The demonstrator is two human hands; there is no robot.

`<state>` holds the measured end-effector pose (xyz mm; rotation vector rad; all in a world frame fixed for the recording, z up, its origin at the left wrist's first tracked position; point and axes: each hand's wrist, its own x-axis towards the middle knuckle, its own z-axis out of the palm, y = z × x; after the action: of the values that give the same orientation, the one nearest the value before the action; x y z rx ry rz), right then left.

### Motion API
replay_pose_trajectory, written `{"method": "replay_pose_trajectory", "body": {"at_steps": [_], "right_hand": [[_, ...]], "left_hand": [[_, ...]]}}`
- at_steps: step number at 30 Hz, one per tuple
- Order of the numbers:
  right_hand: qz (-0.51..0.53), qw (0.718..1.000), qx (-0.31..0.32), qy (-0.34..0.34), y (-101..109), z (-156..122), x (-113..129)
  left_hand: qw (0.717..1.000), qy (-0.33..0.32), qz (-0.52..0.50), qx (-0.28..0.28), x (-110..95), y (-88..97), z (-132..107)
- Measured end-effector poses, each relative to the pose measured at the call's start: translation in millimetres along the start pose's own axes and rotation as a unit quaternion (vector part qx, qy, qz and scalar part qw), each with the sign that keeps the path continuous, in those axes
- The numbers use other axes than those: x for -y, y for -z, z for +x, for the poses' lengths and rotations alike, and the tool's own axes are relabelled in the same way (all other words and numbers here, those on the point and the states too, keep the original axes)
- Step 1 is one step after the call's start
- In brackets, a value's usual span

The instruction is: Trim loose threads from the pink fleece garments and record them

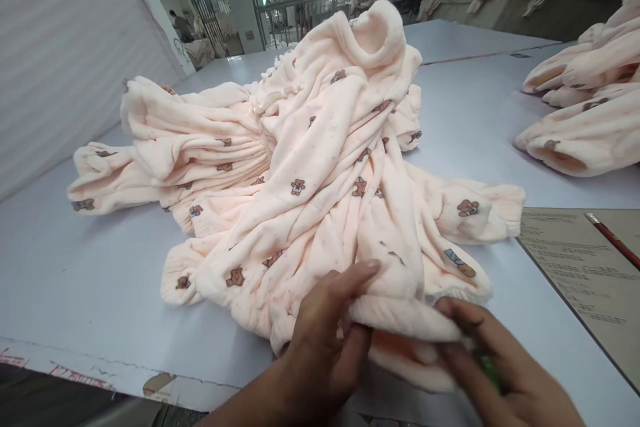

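We look down on a peach fleece garment printed with small teddy bears, lying bunched and spread on a pale counter, with its rolled collar pointing away from us. Its near edge sits right at our hands. The left hand is closed on a doubled edge of the fleece, with the thumb on top and the fingers curling beneath, so the layers appear pinched together and raised off the counter. The right hand is also curled, its fingers around a small green object pressed close to the far end of that same fold. The fingers hide most of the object, so we cannot tell what it is. The two hands seem to hold the edge taut between them, which would keep that stretch of soft, slippery fleece open to view while the rest of the garment stays loose.

To the right lie more pieces of the same peach fleece, just off the garment. A printed tan sheet lies flat near the right edge of the counter, with a red pencil resting on it, apparently set there within easy reach.
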<state>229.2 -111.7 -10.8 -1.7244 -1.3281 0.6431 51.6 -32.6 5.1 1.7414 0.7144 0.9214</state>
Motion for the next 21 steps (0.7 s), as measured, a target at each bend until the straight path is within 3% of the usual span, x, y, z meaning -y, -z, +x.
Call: {"method": "replay_pose_trajectory", "body": {"at_steps": [3,5,7,11,15,18,20,21], "right_hand": [[0.148,0.986,0.025,-0.077,4,10,1],[0.196,0.972,0.021,-0.130,0,12,6],[0.185,0.972,0.034,-0.141,-6,11,11],[0.220,0.961,0.084,-0.145,-12,5,17],[0.379,0.901,0.061,-0.201,-13,1,21],[0.444,0.856,0.055,-0.260,-17,0,22],[0.413,0.865,0.076,-0.275,-19,2,20],[0.371,0.887,0.083,-0.264,-20,4,17]], "left_hand": [[0.972,0.157,-0.112,0.136,-4,6.8,13],[0.927,0.265,-0.234,0.124,-4,8.2,20],[0.894,0.323,-0.297,0.088,-1,7.7,24],[0.886,0.353,-0.286,0.091,4,6.7,25],[0.887,0.352,-0.278,0.107,-2,7.6,27],[0.867,0.348,-0.321,0.153,-2,8.5,29],[0.844,0.362,-0.368,0.147,3,8.7,30],[0.835,0.368,-0.385,0.135,6,8.9,29]]}}
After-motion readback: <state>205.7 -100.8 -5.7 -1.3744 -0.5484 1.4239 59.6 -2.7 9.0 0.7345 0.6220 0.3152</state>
